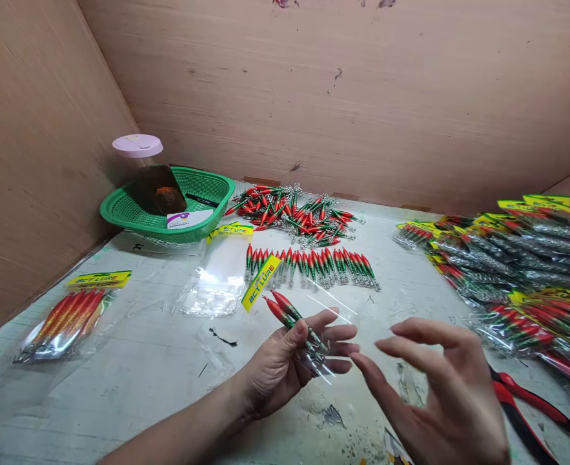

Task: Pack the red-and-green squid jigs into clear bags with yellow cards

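My left hand (292, 358) holds a clear plastic bag (330, 307) with a yellow label (260, 282), and a few red-and-green fishing lures (287, 310) lie across its fingers, partly inside the bag. My right hand (439, 387) hovers just right of it, fingers spread, holding nothing. A neat row of lures (314, 265) lies on the table beyond my hands, and a loose heap of lures (292, 213) sits behind that row.
A stack of empty bags (217, 271) lies left of the row. One filled bag (69, 316) rests at the left. Several packed bags (512, 271) pile up at the right. A green basket (120, 210) stands at the back left; red-handled pliers (531, 400) lie by my right hand.
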A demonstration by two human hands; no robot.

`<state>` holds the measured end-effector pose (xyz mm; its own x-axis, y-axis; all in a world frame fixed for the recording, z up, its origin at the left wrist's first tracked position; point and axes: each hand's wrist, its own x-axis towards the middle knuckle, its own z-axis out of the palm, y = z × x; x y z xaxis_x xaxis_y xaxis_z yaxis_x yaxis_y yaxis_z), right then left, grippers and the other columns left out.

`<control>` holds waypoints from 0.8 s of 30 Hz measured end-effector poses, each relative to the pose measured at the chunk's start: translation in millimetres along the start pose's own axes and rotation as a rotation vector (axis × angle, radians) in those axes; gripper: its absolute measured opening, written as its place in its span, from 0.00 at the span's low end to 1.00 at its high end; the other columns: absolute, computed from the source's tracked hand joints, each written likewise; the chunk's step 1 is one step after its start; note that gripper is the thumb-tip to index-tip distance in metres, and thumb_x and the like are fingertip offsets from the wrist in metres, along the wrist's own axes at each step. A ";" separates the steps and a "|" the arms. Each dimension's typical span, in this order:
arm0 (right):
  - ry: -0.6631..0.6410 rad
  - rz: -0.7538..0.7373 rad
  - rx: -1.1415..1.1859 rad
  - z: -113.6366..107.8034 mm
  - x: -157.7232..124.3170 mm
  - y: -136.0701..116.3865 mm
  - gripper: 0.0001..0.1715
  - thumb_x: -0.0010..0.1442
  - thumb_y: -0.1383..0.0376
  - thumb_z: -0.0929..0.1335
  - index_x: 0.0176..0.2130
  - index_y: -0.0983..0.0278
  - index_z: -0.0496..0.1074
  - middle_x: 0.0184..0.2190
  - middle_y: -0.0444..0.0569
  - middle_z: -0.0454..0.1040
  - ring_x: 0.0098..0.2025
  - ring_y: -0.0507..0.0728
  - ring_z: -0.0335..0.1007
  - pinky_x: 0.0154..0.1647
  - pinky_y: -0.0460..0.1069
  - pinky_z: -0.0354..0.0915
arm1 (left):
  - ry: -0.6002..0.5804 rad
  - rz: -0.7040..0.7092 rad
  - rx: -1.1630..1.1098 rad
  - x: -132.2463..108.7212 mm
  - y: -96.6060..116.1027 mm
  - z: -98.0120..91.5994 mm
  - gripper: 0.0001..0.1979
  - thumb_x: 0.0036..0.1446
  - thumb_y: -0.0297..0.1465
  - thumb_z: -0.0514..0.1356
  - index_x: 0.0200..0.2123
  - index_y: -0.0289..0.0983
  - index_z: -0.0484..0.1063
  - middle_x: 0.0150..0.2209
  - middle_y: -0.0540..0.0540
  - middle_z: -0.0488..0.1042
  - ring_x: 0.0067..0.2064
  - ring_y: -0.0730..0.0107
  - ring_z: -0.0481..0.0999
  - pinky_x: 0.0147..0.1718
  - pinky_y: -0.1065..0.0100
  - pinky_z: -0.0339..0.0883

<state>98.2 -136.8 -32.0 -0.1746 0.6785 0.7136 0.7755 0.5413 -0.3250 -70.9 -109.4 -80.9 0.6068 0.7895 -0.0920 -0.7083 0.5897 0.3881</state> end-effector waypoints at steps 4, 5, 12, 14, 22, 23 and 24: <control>-0.218 0.273 0.382 -4.7 1.9 2.7 0.08 0.59 0.68 0.68 0.40 0.60 0.65 0.32 0.45 0.68 0.32 0.52 0.68 0.32 0.47 0.68 | -0.011 0.022 0.013 -1.4 -0.9 0.0 0.23 0.51 0.40 0.66 0.47 0.32 0.75 0.47 0.38 0.77 0.48 0.61 0.76 0.48 0.65 0.67; -0.250 0.295 0.438 -4.3 2.6 4.0 0.06 0.61 0.69 0.67 0.39 0.60 0.65 0.31 0.44 0.68 0.32 0.52 0.68 0.32 0.47 0.68 | -0.005 0.019 -0.013 -1.4 -1.5 -0.5 0.24 0.51 0.40 0.66 0.49 0.33 0.75 0.48 0.38 0.77 0.49 0.61 0.76 0.49 0.64 0.66; -0.393 0.195 0.413 -1.8 11.9 0.2 0.06 0.62 0.71 0.63 0.35 0.61 0.67 0.29 0.45 0.68 0.30 0.51 0.68 0.28 0.45 0.67 | 0.119 0.031 -0.170 2.3 -2.7 -4.3 0.17 0.57 0.36 0.61 0.48 0.33 0.74 0.47 0.37 0.78 0.46 0.56 0.78 0.45 0.59 0.70; -0.419 0.167 0.419 -4.1 13.1 -0.8 0.07 0.62 0.71 0.63 0.36 0.61 0.69 0.29 0.44 0.68 0.30 0.51 0.68 0.29 0.44 0.67 | 0.177 0.036 -0.190 3.2 -1.6 -4.1 0.17 0.59 0.37 0.59 0.46 0.32 0.74 0.45 0.37 0.78 0.44 0.55 0.79 0.42 0.59 0.72; -0.230 0.284 -0.006 6.5 16.2 125.9 0.10 0.59 0.59 0.67 0.37 0.63 0.72 0.31 0.48 0.71 0.28 0.53 0.69 0.29 0.50 0.68 | 0.419 -0.008 -0.134 5.4 6.0 3.7 0.17 0.63 0.35 0.54 0.46 0.27 0.72 0.42 0.34 0.79 0.38 0.61 0.80 0.39 0.63 0.72; -0.272 0.276 -0.026 11.7 15.1 144.5 0.10 0.58 0.59 0.67 0.35 0.63 0.73 0.29 0.48 0.72 0.26 0.53 0.69 0.27 0.50 0.67 | 0.429 -0.011 -0.119 5.4 6.1 4.5 0.18 0.63 0.35 0.54 0.46 0.26 0.71 0.42 0.33 0.79 0.37 0.61 0.80 0.40 0.63 0.72; -0.312 0.263 -0.034 17.2 13.5 159.4 0.11 0.57 0.59 0.67 0.35 0.63 0.73 0.29 0.47 0.72 0.25 0.53 0.69 0.26 0.49 0.67 | 0.434 -0.015 -0.097 5.4 6.0 5.1 0.18 0.63 0.36 0.54 0.47 0.26 0.71 0.42 0.32 0.78 0.37 0.61 0.80 0.39 0.63 0.72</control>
<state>209.0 -32.9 -84.9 -0.1396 0.9125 0.3844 0.8372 0.3161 -0.4463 -70.1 -102.5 -74.4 0.4248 0.7667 -0.4814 -0.7435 0.5988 0.2977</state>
